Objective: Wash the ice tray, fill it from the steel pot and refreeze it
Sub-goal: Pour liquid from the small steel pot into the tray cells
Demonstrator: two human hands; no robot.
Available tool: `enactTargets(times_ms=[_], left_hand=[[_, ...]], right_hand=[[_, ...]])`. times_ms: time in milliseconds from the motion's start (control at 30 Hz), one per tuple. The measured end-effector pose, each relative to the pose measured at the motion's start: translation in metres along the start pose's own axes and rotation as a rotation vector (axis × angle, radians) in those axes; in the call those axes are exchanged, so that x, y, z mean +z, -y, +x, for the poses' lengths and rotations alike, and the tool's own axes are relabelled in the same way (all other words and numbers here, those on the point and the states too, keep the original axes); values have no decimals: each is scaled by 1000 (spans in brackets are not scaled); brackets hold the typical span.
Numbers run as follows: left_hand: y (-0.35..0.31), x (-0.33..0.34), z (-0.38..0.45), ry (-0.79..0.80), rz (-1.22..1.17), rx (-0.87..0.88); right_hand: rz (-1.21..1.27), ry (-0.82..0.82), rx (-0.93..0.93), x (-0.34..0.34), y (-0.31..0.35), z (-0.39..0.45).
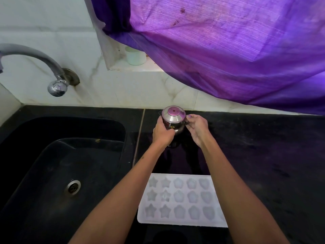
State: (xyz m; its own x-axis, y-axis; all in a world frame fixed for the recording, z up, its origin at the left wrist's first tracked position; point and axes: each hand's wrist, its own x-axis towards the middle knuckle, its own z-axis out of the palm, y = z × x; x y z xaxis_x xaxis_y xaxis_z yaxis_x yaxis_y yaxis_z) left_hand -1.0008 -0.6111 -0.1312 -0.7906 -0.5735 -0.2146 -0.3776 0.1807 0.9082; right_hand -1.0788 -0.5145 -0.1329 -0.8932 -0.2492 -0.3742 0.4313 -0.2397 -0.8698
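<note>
A small steel pot (173,119) with a domed lid stands at the back of the black counter, near the wall. My left hand (162,132) grips its left side, fingers curled round the body. My right hand (197,128) is at the pot's right side, thumb and fingers pinching at the rim or handle there. The white ice tray (181,199), with star, flower and heart shaped cells, lies flat on the counter near the front edge, between my forearms. My right forearm covers its right end.
A black sink (52,173) with a steel drain (73,187) lies to the left. A curved steel tap (56,85) comes out of the marble wall above it. A purple curtain (228,50) hangs over the counter's back right. A white cup (136,56) sits on the window ledge.
</note>
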Motion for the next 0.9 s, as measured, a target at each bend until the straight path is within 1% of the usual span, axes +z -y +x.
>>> enactTargets(times_ms=[133, 200, 300, 400, 500, 567, 667, 767, 900], left_hand=[[-1, -3, 0, 4, 19, -7], [-1, -8, 0, 10, 20, -11], [2, -21, -6, 7, 2, -33], [12, -41, -21, -51, 22, -19], [31, -61, -45, -111, 46, -45], [45, -71, -64, -137, 78, -81], [65, -80, -94, -155, 115, -150], [79, -82, -115, -171, 62, -201], [86, -79, -134, -184, 45, -238]], right_hand=[[-98, 40, -21, 0, 3, 1], [-201, 44, -37, -4, 3, 1], [-366, -41, -77, -21, 2, 1], [-478, -115, -106, -54, -3, -12], [-633, -176, -147, -87, -8, -49], [-780, -253, -161, -109, -14, -80], [-936, -357, -132, -137, -27, -116], [-971, -398, -44, -152, -40, -135], [-949, -346, 10, -160, -51, -147]])
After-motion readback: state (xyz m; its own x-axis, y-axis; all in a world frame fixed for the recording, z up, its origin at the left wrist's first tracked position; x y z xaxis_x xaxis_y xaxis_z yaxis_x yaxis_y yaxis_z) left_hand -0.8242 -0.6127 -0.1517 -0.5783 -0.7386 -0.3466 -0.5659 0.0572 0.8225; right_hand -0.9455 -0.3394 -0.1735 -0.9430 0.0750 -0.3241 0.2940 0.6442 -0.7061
